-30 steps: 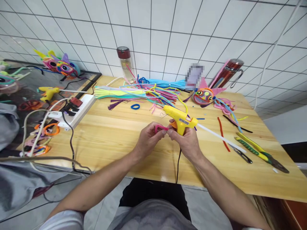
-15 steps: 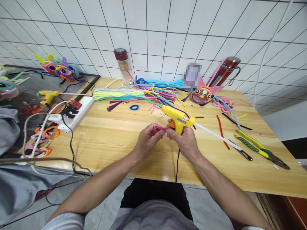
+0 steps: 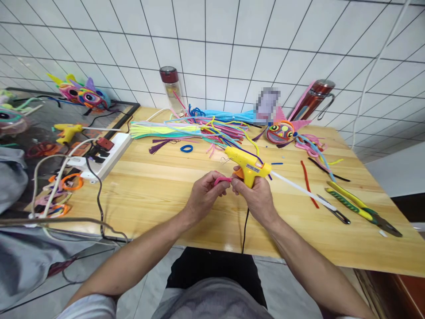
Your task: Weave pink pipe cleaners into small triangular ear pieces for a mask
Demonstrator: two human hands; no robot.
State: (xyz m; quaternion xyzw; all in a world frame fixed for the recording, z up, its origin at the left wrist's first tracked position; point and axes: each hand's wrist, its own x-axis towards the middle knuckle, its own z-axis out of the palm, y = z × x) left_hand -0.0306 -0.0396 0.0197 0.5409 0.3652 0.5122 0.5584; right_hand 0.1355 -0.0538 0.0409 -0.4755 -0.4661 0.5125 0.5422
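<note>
My left hand pinches a bent pink pipe cleaner between thumb and fingers. The pipe cleaner's right end reaches the thumb and fingertips of my right hand. Those same right fingers are wrapped around the handle of a yellow hot glue gun, whose nozzle points up and left. A long white glue stick sticks out of the gun's rear. Beyond the hands lie bundles of coloured pipe cleaners and a coiled blue ring.
On the right are pliers, a craft knife, a red pipe cleaner and a decorated mask-like figure. To the left stand a power strip with cables and another glue gun. A glass bottle and a thermos are by the wall.
The pink pipe cleaner's loop in my left fingers looks flatter and turned. Both hands stay close together, with the glue gun still in my right hand. The view has shifted slightly.
</note>
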